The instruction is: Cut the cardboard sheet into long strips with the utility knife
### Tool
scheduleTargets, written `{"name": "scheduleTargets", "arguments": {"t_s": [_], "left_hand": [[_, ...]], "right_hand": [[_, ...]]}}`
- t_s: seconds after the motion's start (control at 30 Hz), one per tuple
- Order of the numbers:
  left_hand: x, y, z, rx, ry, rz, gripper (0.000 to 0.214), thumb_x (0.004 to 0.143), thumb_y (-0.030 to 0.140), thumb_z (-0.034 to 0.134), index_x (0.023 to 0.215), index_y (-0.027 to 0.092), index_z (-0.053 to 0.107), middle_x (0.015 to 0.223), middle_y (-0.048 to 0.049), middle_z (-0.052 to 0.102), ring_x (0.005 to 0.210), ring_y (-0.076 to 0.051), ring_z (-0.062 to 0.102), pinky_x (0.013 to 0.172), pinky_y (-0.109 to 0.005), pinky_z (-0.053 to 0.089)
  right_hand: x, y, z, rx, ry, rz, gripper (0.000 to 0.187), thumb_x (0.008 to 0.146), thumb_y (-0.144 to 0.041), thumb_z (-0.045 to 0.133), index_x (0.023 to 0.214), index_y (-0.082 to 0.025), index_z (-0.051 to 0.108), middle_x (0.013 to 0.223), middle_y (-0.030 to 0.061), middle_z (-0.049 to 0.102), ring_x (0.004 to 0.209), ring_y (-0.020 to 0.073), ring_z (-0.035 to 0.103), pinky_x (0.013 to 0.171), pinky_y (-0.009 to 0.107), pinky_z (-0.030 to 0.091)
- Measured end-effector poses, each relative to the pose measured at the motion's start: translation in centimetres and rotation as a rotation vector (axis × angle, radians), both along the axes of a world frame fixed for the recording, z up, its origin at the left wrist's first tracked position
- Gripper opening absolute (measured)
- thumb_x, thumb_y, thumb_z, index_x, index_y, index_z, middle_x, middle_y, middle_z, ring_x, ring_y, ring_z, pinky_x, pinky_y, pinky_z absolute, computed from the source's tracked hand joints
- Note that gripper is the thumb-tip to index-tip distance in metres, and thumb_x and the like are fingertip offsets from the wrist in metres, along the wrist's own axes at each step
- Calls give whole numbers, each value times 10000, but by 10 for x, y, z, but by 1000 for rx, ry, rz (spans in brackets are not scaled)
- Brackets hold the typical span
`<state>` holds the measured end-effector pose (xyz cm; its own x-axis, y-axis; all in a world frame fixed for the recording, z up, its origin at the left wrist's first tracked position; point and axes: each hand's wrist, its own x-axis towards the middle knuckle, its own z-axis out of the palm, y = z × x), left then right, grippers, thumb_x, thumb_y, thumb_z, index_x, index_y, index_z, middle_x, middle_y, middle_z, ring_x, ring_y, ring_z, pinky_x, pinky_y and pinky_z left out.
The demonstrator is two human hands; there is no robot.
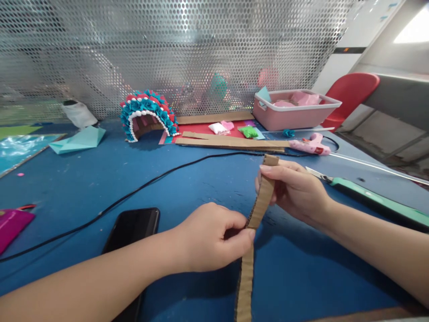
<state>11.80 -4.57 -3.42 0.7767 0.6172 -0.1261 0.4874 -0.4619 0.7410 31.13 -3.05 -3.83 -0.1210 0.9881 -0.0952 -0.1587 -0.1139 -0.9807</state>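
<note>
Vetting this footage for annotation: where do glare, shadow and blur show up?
Head view: a washed-out patch at upper right, glints on the glossy blue sheet; head view: soft shadows on the blue table below the left hand and right hand; head view: shapes behind the perforated panel indistinct, the cardboard strip fairly clear.

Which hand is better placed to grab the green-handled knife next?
Probably the right hand: the knife lies beside it, while the left hand is farther away. Both pinch the cardboard strip.
</note>
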Motion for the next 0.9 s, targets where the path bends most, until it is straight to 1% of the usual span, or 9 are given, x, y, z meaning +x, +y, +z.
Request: {"name": "scheduleTargets", "arguments": {"t_s": [0.1,0.23,0.37,0.53,0.67,0.73,0.77,0.83,0.9], "left_hand": [[-1,1,-1,6,3,12,398,870,322,461,529,178,315,489,63,311,478,-81,290,506,-242,264],[-3,1,-3,27,12,-12,393,875,328,457,533,176,336,496,61,330,483,-81,311,515,-244,265],[-2,2,-2,40,18,-26,391,880,325,450,535,175,342,502,60,334,485,-80,325,517,-244,263],[0,3,0,58,20,-49,397,890,322,447,539,175,336,511,57,337,495,-83,327,527,-250,259],[-1,1,0,30,-8,-28,409,900,335,442,536,175,344,516,56,333,501,-82,326,516,-246,258],[-1,-1,-1,-32,-50,33,406,906,352,437,543,175,398,522,54,375,508,-83,355,510,-235,280],[-1,-1,-2,-75,-78,74,395,912,361,433,564,174,450,538,48,430,523,-86,396,519,-228,306],[0,-2,-4,-180,-163,143,353,924,370,424,675,166,567,642,21,583,603,-104,512,578,-222,382],[2,-1,-5,-298,-282,198,322,937,375,413,819,161,623,771,-7,669,690,-121,582,643,-227,438]], "right_hand": [[1,3,-1,-5,23,-11,301,638,-428,728,524,-201,567,477,-12,530,371,99,464,363,249,334],[4,4,2,62,-56,-1,384,719,-493,686,506,-202,555,456,-22,493,369,78,433,364,238,304],[7,1,7,113,-94,-6,375,751,-444,673,492,-203,551,439,-32,466,363,68,403,365,238,289],[7,1,4,63,-68,-129,371,697,-394,665,411,-197,534,414,1,471,352,99,411,345,264,279],[8,4,-2,49,-21,-166,317,707,-376,661,457,-207,562,470,13,504,427,127,459,383,276,346],[7,5,-3,83,9,-124,303,753,-396,658,526,-213,573,530,2,527,475,122,481,434,272,391],[6,4,-3,116,11,-82,303,776,-408,650,556,-214,574,554,-6,532,493,116,486,459,268,404],[4,2,-3,191,-49,40,296,796,-413,651,601,-205,574,578,-16,541,517,104,492,502,258,416],[0,-3,-4,229,-145,179,287,789,-400,672,623,-192,564,580,-20,547,527,99,503,519,250,418]]}}
